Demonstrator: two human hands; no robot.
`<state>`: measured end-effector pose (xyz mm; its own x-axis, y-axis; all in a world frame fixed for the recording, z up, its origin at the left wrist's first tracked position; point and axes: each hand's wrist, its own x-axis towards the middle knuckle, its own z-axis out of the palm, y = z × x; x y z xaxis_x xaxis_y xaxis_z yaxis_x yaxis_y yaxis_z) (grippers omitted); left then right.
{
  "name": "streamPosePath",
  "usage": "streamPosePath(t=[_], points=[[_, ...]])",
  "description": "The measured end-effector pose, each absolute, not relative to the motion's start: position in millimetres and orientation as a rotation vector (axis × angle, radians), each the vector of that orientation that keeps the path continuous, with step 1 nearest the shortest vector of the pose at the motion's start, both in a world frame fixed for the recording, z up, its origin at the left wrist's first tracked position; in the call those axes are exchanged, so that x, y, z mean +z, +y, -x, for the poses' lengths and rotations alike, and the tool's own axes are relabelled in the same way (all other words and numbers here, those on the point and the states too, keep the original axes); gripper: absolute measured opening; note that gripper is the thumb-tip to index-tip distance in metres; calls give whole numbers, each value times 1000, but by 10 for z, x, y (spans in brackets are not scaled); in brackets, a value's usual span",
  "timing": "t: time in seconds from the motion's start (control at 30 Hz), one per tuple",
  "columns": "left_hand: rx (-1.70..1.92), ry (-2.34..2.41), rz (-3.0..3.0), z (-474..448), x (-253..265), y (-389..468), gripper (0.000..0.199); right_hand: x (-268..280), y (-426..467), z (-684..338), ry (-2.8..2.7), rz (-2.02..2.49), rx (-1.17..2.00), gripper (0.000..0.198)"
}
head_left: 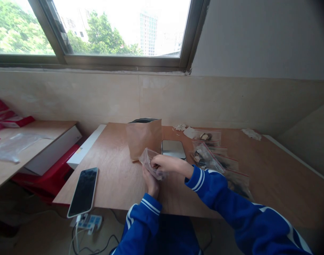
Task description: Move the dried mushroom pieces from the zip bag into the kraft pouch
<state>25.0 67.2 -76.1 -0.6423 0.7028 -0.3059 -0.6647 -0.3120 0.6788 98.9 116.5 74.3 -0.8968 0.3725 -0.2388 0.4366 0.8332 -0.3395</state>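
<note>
A clear plastic zip bag (149,156) is held low over the front half of the table by my left hand (150,180), whose fingers wrap round it from below and the left. My right hand (167,163) comes in from the right with its fingers curled at the bag's mouth, partly inside it. What those fingers pinch is hidden. Just behind the bag stands an upright brown paper pouch (143,138) with its top open. To the right of the pouch lies a flat silver-topped device (174,148), like a small scale.
Several clear zip bags with dark and pale dried pieces (208,157) lie to the right. Crumpled white scraps (180,127) lie at the back. A plugged-in phone (83,191) overhangs the table's left edge, near a power strip (90,222).
</note>
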Motion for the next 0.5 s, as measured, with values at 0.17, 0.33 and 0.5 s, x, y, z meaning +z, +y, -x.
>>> streamPosePath(t=[0.17,0.33,0.5], points=[[1971,956,-76,-280,-712,663,37,978,1259,-1081,3063,-802,-778,13],[1939,921,-14,-288,-589,635,38,1065,1341,-1133,3078,-921,-1119,13],[1906,953,-23,-277,-524,612,37,1052,1378,-1117,3025,-923,-1447,12]])
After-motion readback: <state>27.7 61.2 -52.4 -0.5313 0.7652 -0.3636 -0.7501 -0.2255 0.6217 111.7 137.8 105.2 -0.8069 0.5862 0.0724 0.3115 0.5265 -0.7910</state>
